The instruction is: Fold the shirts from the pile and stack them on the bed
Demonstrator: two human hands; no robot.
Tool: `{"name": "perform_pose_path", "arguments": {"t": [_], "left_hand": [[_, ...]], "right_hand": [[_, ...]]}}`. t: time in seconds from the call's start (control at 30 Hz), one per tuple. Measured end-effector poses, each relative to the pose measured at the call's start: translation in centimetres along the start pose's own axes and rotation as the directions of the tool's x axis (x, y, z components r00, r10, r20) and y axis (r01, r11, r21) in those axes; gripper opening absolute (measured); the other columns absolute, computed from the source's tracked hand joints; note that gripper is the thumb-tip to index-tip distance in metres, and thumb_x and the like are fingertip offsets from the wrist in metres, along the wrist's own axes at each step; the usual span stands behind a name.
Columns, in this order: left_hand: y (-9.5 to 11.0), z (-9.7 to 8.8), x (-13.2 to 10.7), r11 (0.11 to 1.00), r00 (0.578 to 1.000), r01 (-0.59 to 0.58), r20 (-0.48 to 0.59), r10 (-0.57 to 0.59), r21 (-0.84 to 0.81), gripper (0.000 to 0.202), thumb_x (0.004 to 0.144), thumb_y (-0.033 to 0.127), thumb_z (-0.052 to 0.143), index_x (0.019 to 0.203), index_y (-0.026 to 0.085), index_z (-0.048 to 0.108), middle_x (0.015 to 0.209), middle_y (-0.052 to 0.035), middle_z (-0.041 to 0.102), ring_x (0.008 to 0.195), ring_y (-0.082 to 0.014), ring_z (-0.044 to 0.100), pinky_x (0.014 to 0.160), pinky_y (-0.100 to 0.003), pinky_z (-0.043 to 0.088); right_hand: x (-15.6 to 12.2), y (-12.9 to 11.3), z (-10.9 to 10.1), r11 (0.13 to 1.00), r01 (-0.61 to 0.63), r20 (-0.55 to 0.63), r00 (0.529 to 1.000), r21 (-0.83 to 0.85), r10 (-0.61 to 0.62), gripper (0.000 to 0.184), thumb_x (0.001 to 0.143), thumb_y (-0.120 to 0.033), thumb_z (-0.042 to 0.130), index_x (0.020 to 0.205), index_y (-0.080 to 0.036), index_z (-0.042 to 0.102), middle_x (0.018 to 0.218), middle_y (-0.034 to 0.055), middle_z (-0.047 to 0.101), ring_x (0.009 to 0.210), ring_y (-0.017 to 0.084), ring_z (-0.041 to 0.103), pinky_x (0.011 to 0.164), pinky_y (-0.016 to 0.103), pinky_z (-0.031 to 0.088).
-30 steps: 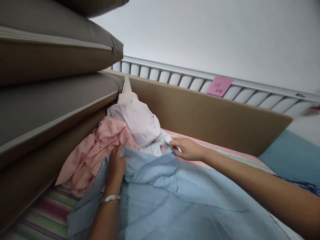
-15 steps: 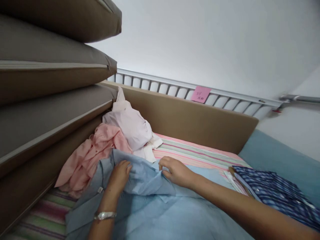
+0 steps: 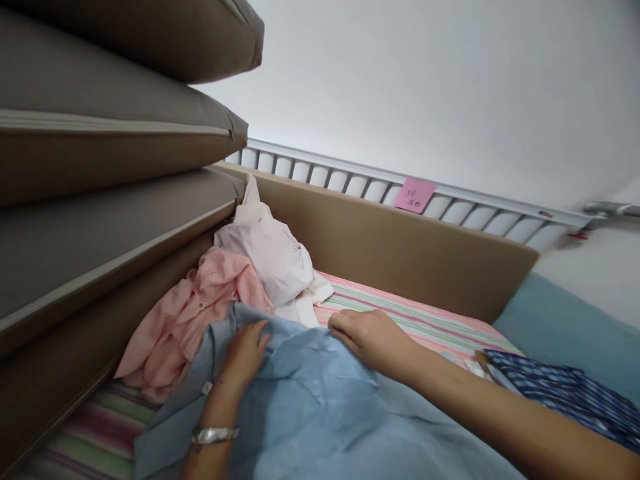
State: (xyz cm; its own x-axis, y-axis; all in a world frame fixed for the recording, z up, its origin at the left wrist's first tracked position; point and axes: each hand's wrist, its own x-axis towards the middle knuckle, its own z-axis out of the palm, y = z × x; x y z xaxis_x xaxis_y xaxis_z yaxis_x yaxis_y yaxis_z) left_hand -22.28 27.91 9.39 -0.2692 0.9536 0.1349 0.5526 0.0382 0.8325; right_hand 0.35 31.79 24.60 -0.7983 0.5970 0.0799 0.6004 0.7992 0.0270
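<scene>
A light blue shirt (image 3: pixel 310 407) lies spread before me, with a small white tag near its left side. My left hand (image 3: pixel 247 350) is closed on the upper left part of the cloth, its thumb apart from the curled fingers. At the upper right edge, my right hand (image 3: pixel 373 340) grips the fabric with its fingers bent over it; the fingertips are hidden. A crumpled pink shirt (image 3: pixel 175 327) lies just beyond my left hand. Behind that is a heap of white clothing (image 3: pixel 275 257).
Thick brown cushions (image 3: pixel 115 147) are stacked along the left. A brown padded board (image 3: pixel 380 240) and a white slatted rail (image 3: pixel 320 175) with a pink note (image 3: pixel 415 195) run along the back. Dark blue patterned clothes (image 3: pixel 565 393) lie right on the striped sheet (image 3: pixel 410 313).
My right hand has moved slightly right and turned over the cloth's edge. The fold between my hands has opened out flatter. The view has shifted slightly left.
</scene>
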Motion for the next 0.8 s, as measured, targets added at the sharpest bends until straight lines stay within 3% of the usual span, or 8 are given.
{"name": "perform_pose_path", "arguments": {"t": [0.1,0.2,0.3,0.4,0.47,0.57,0.7,0.8], "left_hand": [[1.9,-1.7,-1.0,0.960,0.961,0.014,0.269,0.064,-0.279,0.055,0.071,0.035,0.063,0.123,0.020,0.053,0.128,-0.0101,0.055,0.117,-0.0225,0.051,0.098,-0.035,0.040],[2.0,-1.8,-1.8,0.958,0.911,0.003,0.396,0.115,-0.286,0.072,0.055,0.029,0.075,0.123,0.026,0.053,0.131,-0.0066,0.053,0.121,-0.0241,0.047,0.102,-0.037,0.036],[0.6,-0.5,-1.7,1.000,0.933,0.003,0.359,0.002,-0.014,0.069,0.049,0.013,0.072,0.116,0.025,0.059,0.133,-0.0084,0.051,0.124,-0.0286,0.042,0.104,-0.044,0.031],[-0.9,0.5,-0.9,0.972,0.963,0.013,0.258,-0.075,0.234,0.047,0.056,0.007,0.060,0.101,0.020,0.067,0.134,-0.0110,0.050,0.125,-0.0304,0.042,0.103,-0.048,0.030],[-1.4,0.6,-0.4,0.967,0.973,-0.009,0.225,-0.051,0.254,0.034,0.065,0.007,0.051,0.092,0.017,0.069,0.129,-0.0111,0.054,0.120,-0.0262,0.048,0.102,-0.041,0.033],[-1.4,0.0,0.0,0.963,0.985,-0.025,0.169,-0.022,0.267,0.038,0.071,0.004,0.040,0.095,0.015,0.066,0.119,-0.0082,0.061,0.114,-0.0188,0.053,0.098,-0.031,0.036],[-0.9,-0.4,0.2,0.911,0.986,-0.020,0.160,-0.050,0.412,0.042,0.074,0.002,0.034,0.100,0.016,0.064,0.109,-0.0059,0.066,0.109,-0.0178,0.055,0.095,-0.029,0.037],[-1.2,-0.2,0.6,0.867,0.984,-0.034,0.168,-0.058,0.497,0.043,0.076,0.003,0.032,0.103,0.016,0.063,0.110,-0.0068,0.065,0.108,-0.0185,0.056,0.093,-0.029,0.039]], "right_hand": [[-0.5,-1.8,-2.1,0.993,-0.103,0.068,0.992,-0.049,0.106,0.015,0.085,-0.030,0.047,0.076,-0.024,0.058,0.072,0.0007,0.065,0.062,0.015,0.056,0.053,0.025,0.027],[-0.5,-2.3,-3.6,0.976,-0.217,0.084,0.972,-0.016,0.217,0.013,0.081,-0.028,0.049,0.076,-0.024,0.060,0.072,0.0007,0.065,0.062,0.016,0.056,0.052,0.024,0.026],[-0.2,-1.4,-4.6,0.960,-0.278,0.065,0.959,0.017,0.277,0.012,0.078,-0.024,0.050,0.077,-0.023,0.062,0.074,0.0024,0.066,0.065,0.016,0.056,0.053,0.024,0.027],[-0.9,-0.3,-5.1,0.937,-0.342,0.098,0.937,0.068,0.335,0.012,0.076,-0.026,0.053,0.081,-0.023,0.064,0.078,0.0024,0.066,0.069,0.016,0.057,0.055,0.023,0.030],[-2.2,0.2,-5.1,0.919,-0.377,0.195,0.915,0.113,0.352,0.022,0.073,-0.036,0.059,0.091,-0.025,0.064,0.084,0.0023,0.066,0.073,0.017,0.058,0.057,0.023,0.033],[-4.7,1.2,-3.9,0.905,-0.403,0.376,0.866,0.136,0.329,0.047,0.061,-0.046,0.069,0.103,-0.025,0.062,0.093,0.0035,0.066,0.080,0.020,0.059,0.060,0.024,0.037],[-8.3,4.2,-0.4,0.884,-0.466,0.614,0.709,0.038,0.347,0.033,0.057,-0.039,0.071,0.083,-0.020,0.066,0.077,0.0009,0.064,0.070,0.018,0.056,0.056,0.023,0.036],[-11.6,8.1,1.3,0.835,-0.548,0.716,0.601,0.044,0.356,0.022,0.056,-0.034,0.071,0.066,-0.017,0.063,0.057,-0.0047,0.052,0.056,0.012,0.047,0.050,0.022,0.032]]}}
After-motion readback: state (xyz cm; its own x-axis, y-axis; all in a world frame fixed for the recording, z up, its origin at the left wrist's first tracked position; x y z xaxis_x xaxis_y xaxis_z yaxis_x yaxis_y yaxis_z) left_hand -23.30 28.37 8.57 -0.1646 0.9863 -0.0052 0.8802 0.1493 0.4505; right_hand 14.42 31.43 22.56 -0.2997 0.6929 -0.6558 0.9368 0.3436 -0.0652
